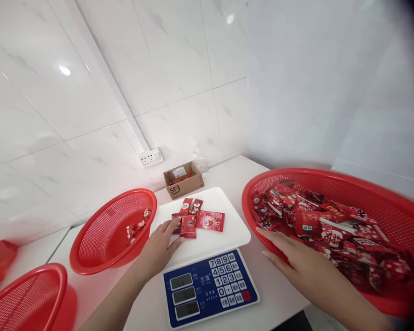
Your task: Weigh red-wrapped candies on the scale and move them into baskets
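Observation:
A white weighing pan (207, 250) carries several small red snack packets (188, 226), some overlapping. My left hand (160, 241) reaches over the pan's left side, fingertips touching the packets' left edge, thumb apart from the fingers. In front of the pan is the scale's blue keypad panel (210, 289) with three small displays. To the right, a big red plastic basket (296, 174) holds a heap of red wrapped packets (307, 220). My right hand (288, 253) lies at that basket's near left rim, fingers extended and thumb spread, with nothing visibly gripped.
Left of the scale a tilted red basket (89, 250) holds a few packets. Another red basket (60, 280) stands at the lower left, near a red plastic bag (0, 262). Behind the pan sit a cardboard box (186, 186) and clear plastic (200, 161), below a wall socket (151, 157).

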Tool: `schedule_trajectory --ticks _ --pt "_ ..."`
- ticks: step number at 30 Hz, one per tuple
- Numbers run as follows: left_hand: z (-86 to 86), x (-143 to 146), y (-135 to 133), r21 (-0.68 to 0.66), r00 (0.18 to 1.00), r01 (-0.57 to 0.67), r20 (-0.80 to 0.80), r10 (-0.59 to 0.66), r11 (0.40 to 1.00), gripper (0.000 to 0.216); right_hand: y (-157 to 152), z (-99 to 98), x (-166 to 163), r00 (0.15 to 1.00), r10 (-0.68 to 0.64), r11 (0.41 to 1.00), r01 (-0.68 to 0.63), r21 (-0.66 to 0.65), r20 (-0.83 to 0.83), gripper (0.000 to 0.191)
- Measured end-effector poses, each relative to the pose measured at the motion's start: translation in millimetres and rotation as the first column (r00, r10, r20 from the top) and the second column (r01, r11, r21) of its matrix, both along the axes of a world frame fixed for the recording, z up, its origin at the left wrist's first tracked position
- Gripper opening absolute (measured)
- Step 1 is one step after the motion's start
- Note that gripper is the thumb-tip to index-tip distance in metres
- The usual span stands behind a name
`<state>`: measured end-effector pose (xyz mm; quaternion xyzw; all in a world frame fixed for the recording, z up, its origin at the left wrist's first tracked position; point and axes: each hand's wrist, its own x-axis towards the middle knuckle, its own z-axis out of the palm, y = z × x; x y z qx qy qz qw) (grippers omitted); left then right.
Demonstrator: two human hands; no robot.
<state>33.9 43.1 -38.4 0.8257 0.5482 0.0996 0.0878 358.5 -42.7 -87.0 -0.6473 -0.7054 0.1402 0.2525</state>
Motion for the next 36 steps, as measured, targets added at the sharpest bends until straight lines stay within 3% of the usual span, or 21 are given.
schedule_trajectory --ticks 6,11,18,31,36 --pt "4.2 13.1 3.7 0.065 0.999 0.039 -0.005 -0.038 0.997 0.045 -0.1 -3.2 0.8 1.0 0.0 1.0 0.0 -0.01 0.015 0.05" --pt "0.6 17.8 18.6 -0.029 0.987 0.157 -0.021 -0.158 0.987 0.054 -1.1 -2.2 -0.1 1.0 -0.009 1.0 0.009 0.007 -0.018 0.049" --pt "-1.7 16.9 14.8 -0.099 0.99 0.133 -0.028 -0.136 0.986 0.058 -2.0 0.2 0.7 0.999 0.019 1.0 -0.019 0.014 -0.033 0.049" --pt "6.5 20.6 8.3 -0.105 0.978 0.114 -0.164 -0.13 0.988 0.064 -2.1 -1.2 0.6 1.0 0.014 1.0 -0.014 -0.01 -0.007 0.052" --pt "1.8 23.6 9.8 -0.01 0.984 0.152 -0.097 -0.152 0.988 0.055 -2.3 -1.0 0.8 1.0 0.009 1.0 -0.009 0.003 -0.019 0.051"
